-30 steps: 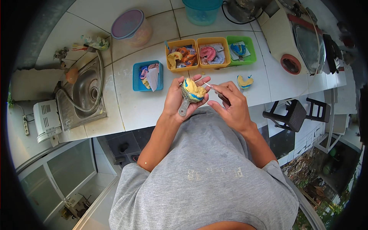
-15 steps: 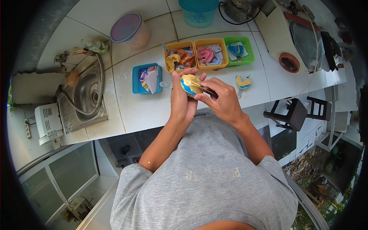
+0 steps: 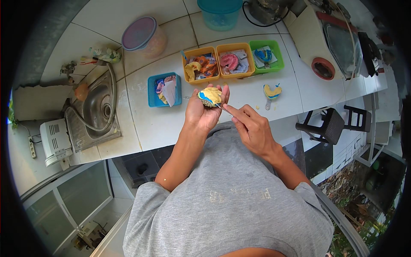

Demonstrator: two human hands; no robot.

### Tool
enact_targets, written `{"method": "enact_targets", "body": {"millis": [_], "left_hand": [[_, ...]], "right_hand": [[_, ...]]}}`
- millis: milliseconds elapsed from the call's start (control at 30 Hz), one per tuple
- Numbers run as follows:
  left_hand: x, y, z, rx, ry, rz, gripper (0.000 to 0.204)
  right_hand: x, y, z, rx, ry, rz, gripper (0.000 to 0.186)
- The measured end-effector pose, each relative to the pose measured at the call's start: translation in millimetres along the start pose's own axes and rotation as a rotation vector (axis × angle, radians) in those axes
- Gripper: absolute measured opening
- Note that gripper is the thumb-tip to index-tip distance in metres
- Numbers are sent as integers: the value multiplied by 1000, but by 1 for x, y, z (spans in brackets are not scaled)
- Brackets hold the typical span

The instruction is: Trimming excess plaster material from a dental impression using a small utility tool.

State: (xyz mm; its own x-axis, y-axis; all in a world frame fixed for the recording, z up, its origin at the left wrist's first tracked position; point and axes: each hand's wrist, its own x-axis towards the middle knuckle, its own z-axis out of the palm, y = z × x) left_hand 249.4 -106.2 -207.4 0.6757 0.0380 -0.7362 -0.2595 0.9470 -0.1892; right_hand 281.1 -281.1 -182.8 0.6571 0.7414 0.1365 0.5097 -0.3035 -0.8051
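In my left hand (image 3: 200,116), palm up, rests a dental impression (image 3: 211,95), yellow over a blue layer, in a perforated metal tray. The fingers curl loosely round its underside. My right hand (image 3: 252,128) is closed on a thin tool, its forefinger stretched along it. The tool's slim tip (image 3: 219,106) meets the lower right edge of the impression; whether it is a knife or a spatula I cannot tell. On the counter to the right lies another yellow and blue dental impression (image 3: 272,91) in a tray with a clear handle.
Behind my hands stand a blue basket (image 3: 150,103), two yellow baskets (image 3: 201,79) and a green basket (image 3: 275,69), holding coloured impressions and papers. A steel sink (image 3: 92,103) is at left, a lidded tub (image 3: 141,34) at the back, a glass-fronted machine (image 3: 314,38) at right. Crumbs lie near the loose impression.
My right hand has drawn back to the lower right, bringing the tool to the impression's edge. My left hand has moved slightly left and opened flatter, tilting the impression so more metal tray shows.
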Motion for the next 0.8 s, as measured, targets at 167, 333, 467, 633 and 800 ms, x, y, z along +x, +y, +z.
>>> {"method": "enact_targets", "body": {"millis": [167, 333, 467, 633, 800], "left_hand": [[-4, 4, 2, 25, -28, -47, 38], [-3, 6, 1, 21, -27, -107, 41], [-2, 7, -2, 32, -24, -119, 43], [-3, 7, 1, 93, -48, -94, 36], [-6, 1, 1, 274, -89, 78, 26]], "right_hand": [[2, 0, -1, -37, 21, -58, 39], [4, 2, -4, -103, 32, -122, 40], [6, 1, -10, -142, 19, -145, 42], [7, 2, -10, -167, 11, -171, 48], [2, -4, -6, -284, 52, -198, 50]]}}
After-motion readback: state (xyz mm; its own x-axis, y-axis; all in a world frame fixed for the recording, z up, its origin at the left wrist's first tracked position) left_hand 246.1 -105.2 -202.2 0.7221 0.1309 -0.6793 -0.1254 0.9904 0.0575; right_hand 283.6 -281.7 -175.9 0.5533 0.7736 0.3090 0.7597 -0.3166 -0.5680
